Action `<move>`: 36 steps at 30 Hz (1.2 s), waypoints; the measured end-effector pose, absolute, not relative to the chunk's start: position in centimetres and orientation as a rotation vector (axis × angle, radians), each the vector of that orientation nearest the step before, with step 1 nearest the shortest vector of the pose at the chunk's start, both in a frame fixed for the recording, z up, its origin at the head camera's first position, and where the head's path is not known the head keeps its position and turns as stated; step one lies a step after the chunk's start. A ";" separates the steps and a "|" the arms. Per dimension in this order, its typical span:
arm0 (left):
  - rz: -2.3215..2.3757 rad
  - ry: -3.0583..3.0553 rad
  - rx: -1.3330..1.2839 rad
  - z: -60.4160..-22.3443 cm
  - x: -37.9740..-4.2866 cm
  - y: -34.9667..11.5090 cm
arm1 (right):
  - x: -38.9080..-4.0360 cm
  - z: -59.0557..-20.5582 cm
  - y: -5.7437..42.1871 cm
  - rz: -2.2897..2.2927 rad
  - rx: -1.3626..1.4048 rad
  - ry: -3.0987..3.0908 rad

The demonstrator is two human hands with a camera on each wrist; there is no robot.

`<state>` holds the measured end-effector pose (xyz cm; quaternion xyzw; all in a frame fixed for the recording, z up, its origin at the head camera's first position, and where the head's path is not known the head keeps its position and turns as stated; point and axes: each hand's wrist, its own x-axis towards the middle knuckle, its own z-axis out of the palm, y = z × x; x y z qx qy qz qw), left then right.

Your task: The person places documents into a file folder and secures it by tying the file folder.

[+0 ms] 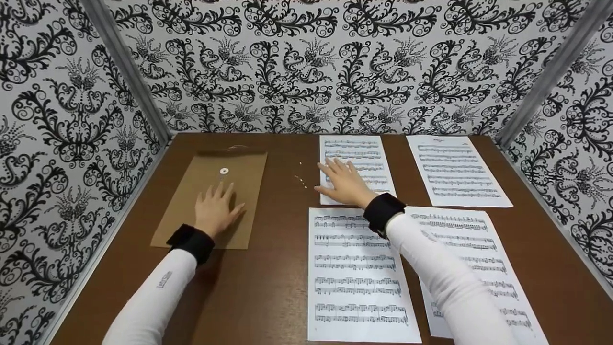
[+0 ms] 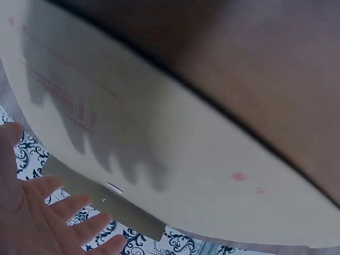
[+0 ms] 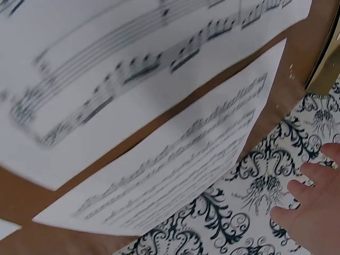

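Observation:
My left hand (image 1: 215,209) is over the brown envelope (image 1: 191,225), fingers spread and holding nothing. In the left wrist view its shadow falls across the envelope (image 2: 202,202), which bears faint red print. A white round button (image 1: 224,171) with a string sits near the envelope's far end, where the flap stands raised. My right hand (image 1: 347,184) is above the back-left sheet of music (image 1: 354,146), its fingers apart and nothing in them. The right wrist view shows the hand (image 3: 313,212) at the lower right, with sheet music (image 3: 180,159) below.
Another sheet of music (image 1: 459,167) lies at the back right. Two more, a front-left sheet (image 1: 359,287) and a front-right sheet (image 1: 498,268), lie nearer, the latter partly under the right sleeve (image 1: 445,268). Patterned walls (image 1: 306,62) enclose the brown table (image 1: 268,278).

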<state>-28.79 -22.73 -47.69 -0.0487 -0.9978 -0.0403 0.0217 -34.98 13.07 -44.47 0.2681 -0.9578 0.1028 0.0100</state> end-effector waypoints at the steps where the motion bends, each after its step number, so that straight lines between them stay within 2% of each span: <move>1: -0.130 -3.099 -0.152 -47.7 -28.6 -22.9 | -34.8 -44.6 12.6 0.322 0.849 -2.991; 20: -0.324 -3.224 -0.008 -48.0 -25.6 -26.1 | -32.5 -47.4 3.8 0.202 1.050 -3.031; 36: -0.374 -3.245 0.029 -48.0 -23.3 -27.7 | -31.2 -49.1 -2.5 0.106 1.061 -3.106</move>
